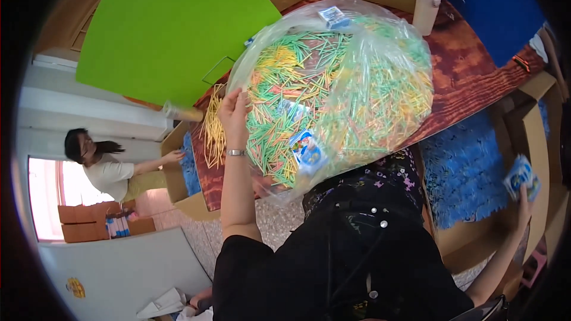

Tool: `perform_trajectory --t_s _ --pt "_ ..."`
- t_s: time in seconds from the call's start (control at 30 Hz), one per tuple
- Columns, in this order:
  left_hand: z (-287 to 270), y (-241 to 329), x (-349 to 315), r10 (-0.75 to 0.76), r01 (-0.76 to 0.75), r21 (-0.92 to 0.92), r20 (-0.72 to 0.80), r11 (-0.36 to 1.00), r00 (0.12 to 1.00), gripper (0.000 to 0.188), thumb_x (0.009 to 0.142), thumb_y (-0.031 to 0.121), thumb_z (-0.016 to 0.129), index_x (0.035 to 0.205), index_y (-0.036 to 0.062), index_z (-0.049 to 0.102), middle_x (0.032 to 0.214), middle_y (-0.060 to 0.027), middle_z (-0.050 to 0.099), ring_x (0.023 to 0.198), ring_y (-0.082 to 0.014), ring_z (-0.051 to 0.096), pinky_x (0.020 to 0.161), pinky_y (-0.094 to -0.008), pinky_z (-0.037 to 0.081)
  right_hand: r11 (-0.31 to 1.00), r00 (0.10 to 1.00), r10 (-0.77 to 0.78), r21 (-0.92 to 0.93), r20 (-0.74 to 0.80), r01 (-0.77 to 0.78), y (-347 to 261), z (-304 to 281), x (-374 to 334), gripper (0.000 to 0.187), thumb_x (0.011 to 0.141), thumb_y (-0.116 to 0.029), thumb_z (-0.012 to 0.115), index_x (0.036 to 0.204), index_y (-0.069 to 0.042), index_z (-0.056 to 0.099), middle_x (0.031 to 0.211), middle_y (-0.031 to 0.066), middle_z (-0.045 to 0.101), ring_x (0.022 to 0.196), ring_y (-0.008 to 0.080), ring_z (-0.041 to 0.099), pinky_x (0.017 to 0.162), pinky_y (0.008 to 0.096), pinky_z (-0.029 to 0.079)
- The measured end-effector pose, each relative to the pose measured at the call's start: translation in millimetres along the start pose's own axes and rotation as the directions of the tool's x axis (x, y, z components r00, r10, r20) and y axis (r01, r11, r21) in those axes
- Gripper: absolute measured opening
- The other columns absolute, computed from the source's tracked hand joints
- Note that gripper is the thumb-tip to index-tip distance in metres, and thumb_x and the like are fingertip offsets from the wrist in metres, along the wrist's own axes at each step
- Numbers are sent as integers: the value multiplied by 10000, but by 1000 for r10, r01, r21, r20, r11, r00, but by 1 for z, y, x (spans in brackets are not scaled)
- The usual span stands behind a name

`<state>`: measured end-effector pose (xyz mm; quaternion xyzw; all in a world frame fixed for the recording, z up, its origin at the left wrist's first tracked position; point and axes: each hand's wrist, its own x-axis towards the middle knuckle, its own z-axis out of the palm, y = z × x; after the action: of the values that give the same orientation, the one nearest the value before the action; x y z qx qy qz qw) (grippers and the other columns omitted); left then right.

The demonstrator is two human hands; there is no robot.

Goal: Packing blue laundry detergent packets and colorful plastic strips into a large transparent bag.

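Observation:
A large clear plastic bag [380, 65] lies open on the table, full of thin green, yellow and pinkish sticks [267, 125]. My left hand [234, 112] is closed at the bag's left edge, its fingertips pressed together on the film. Among the sticks inside lies a blue and white packet [307, 150], with a second one partly buried above it. Out to the right, my right hand [524, 205] grips blue and white packets [521, 178] beside a cardboard box [529, 134] holding many blue pieces [461, 166].
Loose yellow sticks [214, 128] and a clear cup [181, 112] are left of the bag. A small box [333, 17] rests on the bag's far side. A pale bottle [427, 7] stands behind. Green [172, 30] and blue [485, 6] panels flank the table. Another person [110, 169] works at left.

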<state>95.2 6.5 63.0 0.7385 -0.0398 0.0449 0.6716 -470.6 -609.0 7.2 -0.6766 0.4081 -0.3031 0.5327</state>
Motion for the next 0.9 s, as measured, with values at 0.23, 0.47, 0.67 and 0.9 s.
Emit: perform_trajectory --t_s 0.23,0.47,0.67,0.9 --pt "5 -40 -12 -131 2 521 211 854 969 371 953 227 586 1246 -1 569 1208 -93 612 1068 -189 597 847 -310 513 859 968 82 -475 -239 -190 61 -46 -56 514 834 -138 731 1287 -44 509 1145 95 602 1011 188 598 831 316 513" --pt "0 -73 12 -215 0 598 288 802 933 346 937 240 613 1220 44 590 1078 -37 631 905 -129 597 738 -261 494 850 923 141 -434 -358 -298 138 -53 -80 620 717 -175 828 1228 -78 490 1032 107 659 932 164 618 861 318 502" --pt "31 -52 13 -175 1 602 231 799 957 267 945 236 608 1135 50 603 989 -9 629 808 -85 574 659 -234 464 746 952 107 -610 -287 -268 184 -71 -124 590 679 -135 808 1182 -92 504 972 139 639 904 303 640 840 377 515" --pt "45 -38 3 -149 -17 705 174 709 973 239 937 198 616 1120 45 599 946 8 620 757 -69 557 621 -217 461 465 830 550 -860 92 -213 240 -33 -168 593 651 -111 785 1164 -94 487 1126 171 572 1031 398 585 878 469 493"
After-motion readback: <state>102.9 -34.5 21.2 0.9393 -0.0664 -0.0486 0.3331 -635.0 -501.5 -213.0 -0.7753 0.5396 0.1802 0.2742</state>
